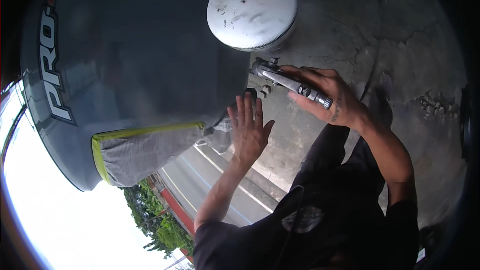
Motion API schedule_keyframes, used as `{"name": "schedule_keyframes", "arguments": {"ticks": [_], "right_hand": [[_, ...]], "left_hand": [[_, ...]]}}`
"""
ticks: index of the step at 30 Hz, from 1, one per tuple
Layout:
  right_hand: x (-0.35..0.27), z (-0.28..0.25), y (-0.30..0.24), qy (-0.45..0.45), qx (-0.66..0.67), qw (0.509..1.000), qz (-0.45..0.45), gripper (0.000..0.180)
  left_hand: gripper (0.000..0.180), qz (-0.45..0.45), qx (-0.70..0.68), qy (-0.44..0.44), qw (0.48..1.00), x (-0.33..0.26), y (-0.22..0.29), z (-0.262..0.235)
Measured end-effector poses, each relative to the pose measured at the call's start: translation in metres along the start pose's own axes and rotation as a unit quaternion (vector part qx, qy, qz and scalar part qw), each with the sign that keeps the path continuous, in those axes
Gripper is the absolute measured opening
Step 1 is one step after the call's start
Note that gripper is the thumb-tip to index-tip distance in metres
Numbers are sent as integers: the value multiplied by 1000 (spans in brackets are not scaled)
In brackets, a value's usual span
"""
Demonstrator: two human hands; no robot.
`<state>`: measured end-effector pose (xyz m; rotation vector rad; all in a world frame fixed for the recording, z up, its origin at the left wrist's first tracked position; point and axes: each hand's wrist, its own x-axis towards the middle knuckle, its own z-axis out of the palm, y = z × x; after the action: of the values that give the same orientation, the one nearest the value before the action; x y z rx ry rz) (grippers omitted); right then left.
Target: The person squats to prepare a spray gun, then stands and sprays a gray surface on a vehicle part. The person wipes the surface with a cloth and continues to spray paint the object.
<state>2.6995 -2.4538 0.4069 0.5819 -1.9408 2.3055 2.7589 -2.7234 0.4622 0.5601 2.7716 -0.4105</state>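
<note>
Holding a metal spray gun point(281, 78), the person's right hand point(341, 95) has its grip closed around the handle, right of centre. The left hand point(251, 130) is spread flat, fingers straight, holding nothing; whether it touches anything cannot be told. Above the gun's front end is a white round cup point(252, 7) with a ridged rim and smudged lid, apparently mounted on the gun, though the joint is hard to see.

The gun looks rigid and fairly weighty, probably top-heavy if the cup holds liquid. The handle seems the best place to hold it; the smooth lid could be slippery, and the nozzle end likely dislikes knocks.

To the left spreads a glossy dark grey vehicle panel point(160, 45), its edge near the gun's front end. Lower on it, yellow-green tape point(150, 130) borders grey masking material point(145, 155), which looks soft and easily torn. Wider room lies right, over cracked concrete floor point(345, 25).
</note>
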Motion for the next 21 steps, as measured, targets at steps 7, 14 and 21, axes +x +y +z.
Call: {"name": "schedule_keyframes", "arguments": {"ticks": [7, 14, 21], "right_hand": [[-5, -12, 1, -2, 10, 1000, 8, 51], [9, -30, 35, 28, 28, 999, 9, 45], [18, -34, 52, 6, 30, 999, 38, 47]], "left_hand": [[92, -21, 256, -13, 966, 28, -94, -74], [84, 99, 554, 114, 819, 246, -122, -188], [89, 77, 521, -51, 849, 176, -117, -86]]}}
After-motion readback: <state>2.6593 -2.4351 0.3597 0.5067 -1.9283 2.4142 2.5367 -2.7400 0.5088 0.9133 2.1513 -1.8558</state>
